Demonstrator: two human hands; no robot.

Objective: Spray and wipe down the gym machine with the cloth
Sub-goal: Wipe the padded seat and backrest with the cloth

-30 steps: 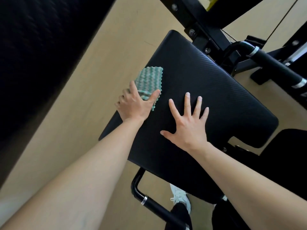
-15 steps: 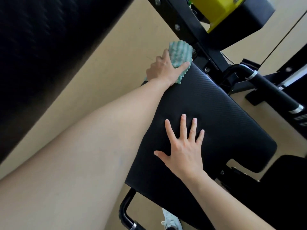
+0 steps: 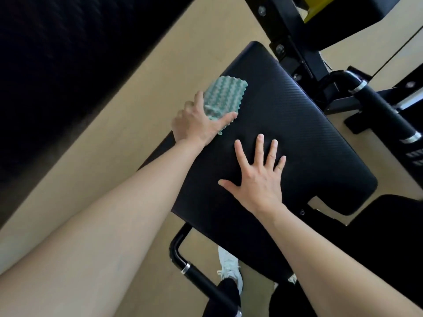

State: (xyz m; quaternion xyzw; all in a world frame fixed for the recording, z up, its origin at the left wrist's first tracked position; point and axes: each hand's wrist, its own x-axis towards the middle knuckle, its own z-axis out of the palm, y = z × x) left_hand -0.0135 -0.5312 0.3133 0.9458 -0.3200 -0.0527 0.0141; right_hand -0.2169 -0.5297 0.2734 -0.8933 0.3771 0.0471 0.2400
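The gym machine's black textured seat pad [image 3: 304, 138] fills the middle of the head view. My left hand [image 3: 196, 124] presses a green wavy cloth [image 3: 223, 94] onto the pad's left edge, with the thumb over the cloth. My right hand [image 3: 258, 177] lies flat on the pad's middle, fingers spread, holding nothing. No spray bottle is in view.
The black steel frame [image 3: 290, 40] with bolts rises behind the pad, with a yellow part at the top. A padded handle bar [image 3: 386, 113] runs at the right. A black tube [image 3: 183, 259] curves below the pad, next to my white shoe [image 3: 231, 268]. Beige floor lies to the left.
My left hand pushed the cloth up to the pad's far top corner, then drew it back down along the left edge. My right hand stayed flat on the pad.
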